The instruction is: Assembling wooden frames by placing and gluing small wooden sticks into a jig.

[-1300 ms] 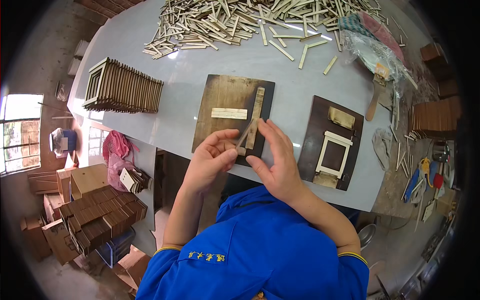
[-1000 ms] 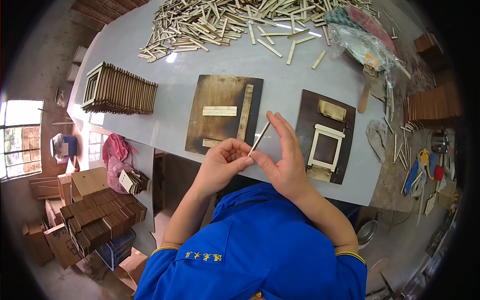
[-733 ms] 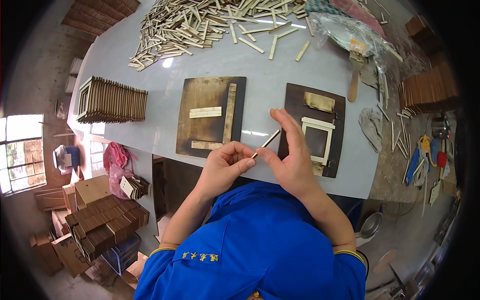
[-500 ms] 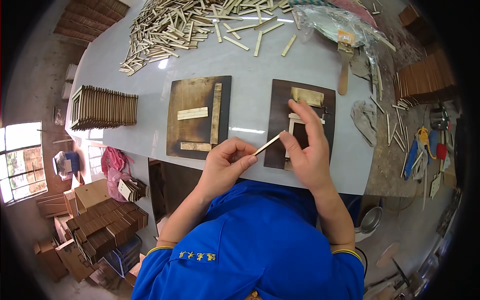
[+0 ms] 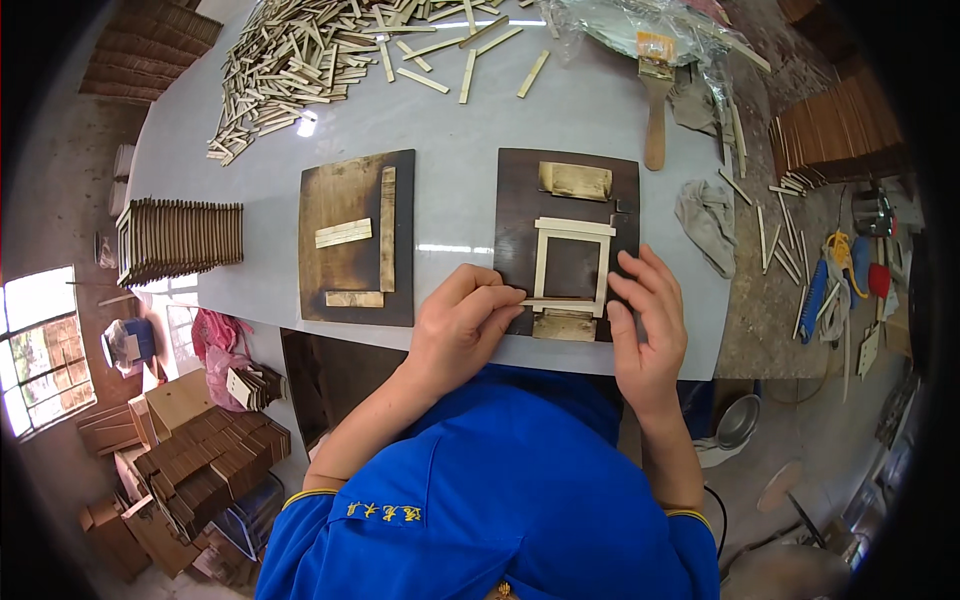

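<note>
Left hand: my left hand [image 5: 460,318] pinched one end of a narrow wooden strip [image 5: 560,302] between thumb and fingertips.
Right hand: my right hand [image 5: 650,330] held nothing that I could make out – thumb and fingers parted, just beside the frame's right side; contact could not be told.
Strip: lay crosswise at the lower end of the pale frame [image 5: 541,265], near-side edge; I could not tell whether it touched the frame or hung just above it.
Frame: flat on the dark board [image 5: 515,180], between an upper block [image 5: 577,180] and a lower block [image 5: 564,325].
Second board: the brown board [image 5: 335,200], to the left, carried a few pale strips [image 5: 343,233] side by side, a long upright batten [image 5: 388,230] and a short batten [image 5: 354,299].
Stock: loose strip pile [image 5: 300,70] at the far side of the table [image 5: 455,210]; stacked frames [image 5: 185,243] at far left.
Step in hand: judged to be fitting the strip to the frame's lower end.
Next move: seemed to call for squaring the strip's free end to the right side – light pressure, frame kept steady against the blocks.
</note>
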Tool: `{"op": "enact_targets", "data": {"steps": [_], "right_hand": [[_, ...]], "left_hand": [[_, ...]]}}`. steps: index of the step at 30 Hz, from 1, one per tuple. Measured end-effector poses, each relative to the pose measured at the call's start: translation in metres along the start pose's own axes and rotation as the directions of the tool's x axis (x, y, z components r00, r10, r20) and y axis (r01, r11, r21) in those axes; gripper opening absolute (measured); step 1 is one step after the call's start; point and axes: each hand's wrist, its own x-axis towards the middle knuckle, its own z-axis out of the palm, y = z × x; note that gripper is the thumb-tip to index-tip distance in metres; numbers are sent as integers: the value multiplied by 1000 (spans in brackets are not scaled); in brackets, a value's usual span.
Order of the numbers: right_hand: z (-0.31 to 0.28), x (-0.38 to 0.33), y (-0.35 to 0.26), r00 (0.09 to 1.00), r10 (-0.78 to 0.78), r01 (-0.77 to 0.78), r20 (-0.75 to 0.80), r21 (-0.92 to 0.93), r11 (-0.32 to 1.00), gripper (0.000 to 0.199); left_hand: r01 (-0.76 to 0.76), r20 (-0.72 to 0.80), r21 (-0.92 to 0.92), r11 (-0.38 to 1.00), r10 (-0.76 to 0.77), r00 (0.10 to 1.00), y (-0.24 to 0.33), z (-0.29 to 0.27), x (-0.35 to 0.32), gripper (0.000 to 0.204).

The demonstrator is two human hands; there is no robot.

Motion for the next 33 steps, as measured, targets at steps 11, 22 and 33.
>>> {"op": "enact_targets", "data": {"steps": [11,22,33], "right_hand": [[5,-21,-2,990,-114,127,82,-181,975,29],[9,-20,-5,977,-120,167,176,-282,945,32],[12,-15,-8,978,-100,155,181,-325,933,33]], "left_hand": [[10,44,60,998,-12,999,-2,5,-1,16],[-15,70,91,996,9,997,0,3,2,18],[102,168,58,993,-110,980,13,-11,8,21]]}}
